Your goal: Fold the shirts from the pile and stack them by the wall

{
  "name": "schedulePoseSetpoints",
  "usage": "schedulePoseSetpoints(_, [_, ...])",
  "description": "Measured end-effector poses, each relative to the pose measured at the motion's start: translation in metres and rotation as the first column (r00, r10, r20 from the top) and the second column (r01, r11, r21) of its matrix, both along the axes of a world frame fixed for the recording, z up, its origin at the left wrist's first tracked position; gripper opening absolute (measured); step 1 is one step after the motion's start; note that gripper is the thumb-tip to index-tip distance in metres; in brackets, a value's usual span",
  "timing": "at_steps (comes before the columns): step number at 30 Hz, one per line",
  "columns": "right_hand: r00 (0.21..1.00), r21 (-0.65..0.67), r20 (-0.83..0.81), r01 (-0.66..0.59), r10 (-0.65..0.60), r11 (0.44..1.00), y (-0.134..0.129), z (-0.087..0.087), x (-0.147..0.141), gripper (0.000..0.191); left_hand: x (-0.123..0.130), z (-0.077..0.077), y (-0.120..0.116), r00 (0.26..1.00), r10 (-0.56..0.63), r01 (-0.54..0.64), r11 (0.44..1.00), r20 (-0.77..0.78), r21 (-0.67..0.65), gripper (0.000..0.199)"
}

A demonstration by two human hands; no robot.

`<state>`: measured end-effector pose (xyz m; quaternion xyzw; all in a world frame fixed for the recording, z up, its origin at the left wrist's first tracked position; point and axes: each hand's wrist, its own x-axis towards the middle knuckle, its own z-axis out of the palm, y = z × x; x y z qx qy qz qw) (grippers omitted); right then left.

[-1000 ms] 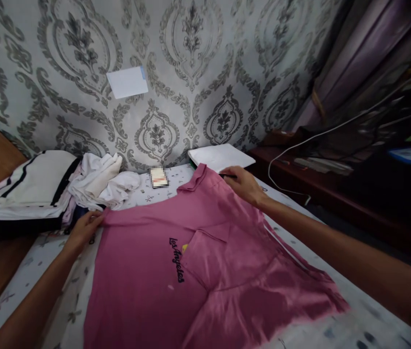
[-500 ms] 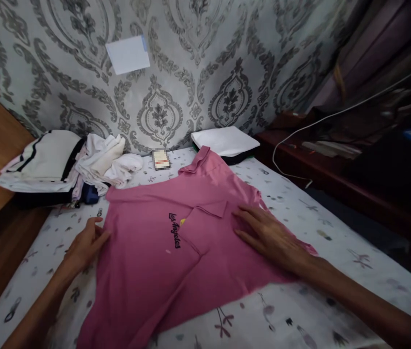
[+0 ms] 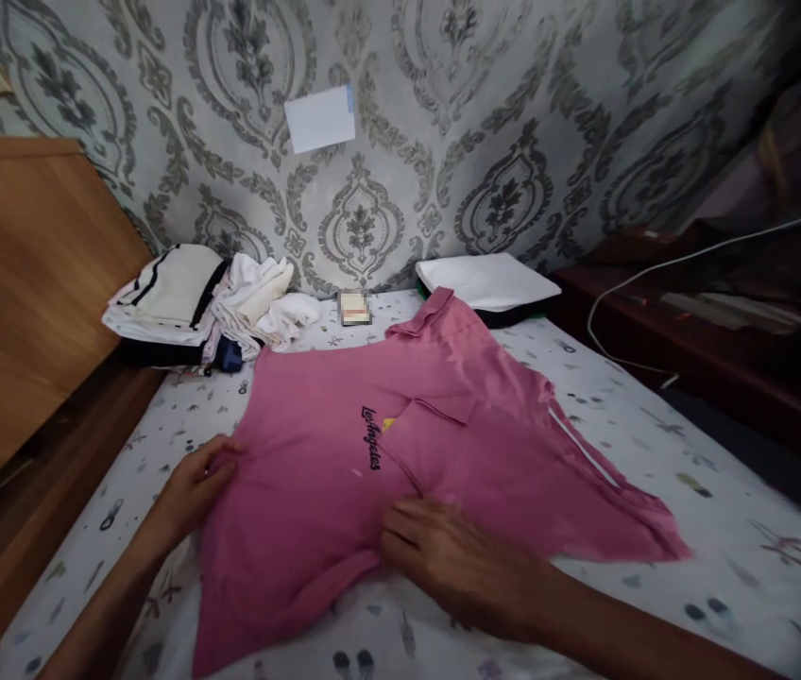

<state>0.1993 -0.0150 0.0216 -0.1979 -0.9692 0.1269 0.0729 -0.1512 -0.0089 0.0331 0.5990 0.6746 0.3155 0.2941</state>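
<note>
Pinching the left side of a pink "Los Angeles" polo shirt (image 3: 301, 425), the left hand (image 3: 196, 484) has thumb and fingers close together. The right hand (image 3: 435, 555) curls at the shirt's near edge; whether it grips cloth, I cannot tell. The shirt lies spread mid-bedsheet (image 3: 733, 491). Folded clothes (image 3: 170, 288) sit at the bedsheet's far left corner, a folded white garment (image 3: 489, 279) near its far right corner.
</note>
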Motion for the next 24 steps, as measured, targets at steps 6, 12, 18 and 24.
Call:
schedulePoseSetpoints(6, [0.995, -0.298, -0.067, 0.052, -0.075, 0.953, -0.006, 0.012, 0.003, 0.019, -0.01, -0.015, -0.004, 0.997, -0.038, 0.032, 0.995, -0.065, -0.093, 0.032])
schedulePoseSetpoints(12, [0.984, -0.349, -0.155, 0.031, -0.091, 0.936, -0.007, 0.004, 0.014, 0.02, -0.012, -0.019, 0.01, 0.995, -0.07, 0.058, 0.986, -0.073, -0.16, 0.033])
schedulePoseSetpoints(18, [0.803, -0.094, -0.253, 0.535, -0.54, 0.839, 0.03, -0.031, 0.074, 0.039, -0.016, -0.014, 0.058, 0.989, 0.133, -0.12, 0.979, 0.066, -0.165, 0.057])
schedulePoseSetpoints(24, [0.325, 0.112, -0.171, 0.944, -0.93, 0.309, 0.057, -0.051, 0.151, 0.053, -0.024, -0.013, 0.144, 0.941, 0.239, -0.272, 0.956, -0.241, -0.114, 0.041])
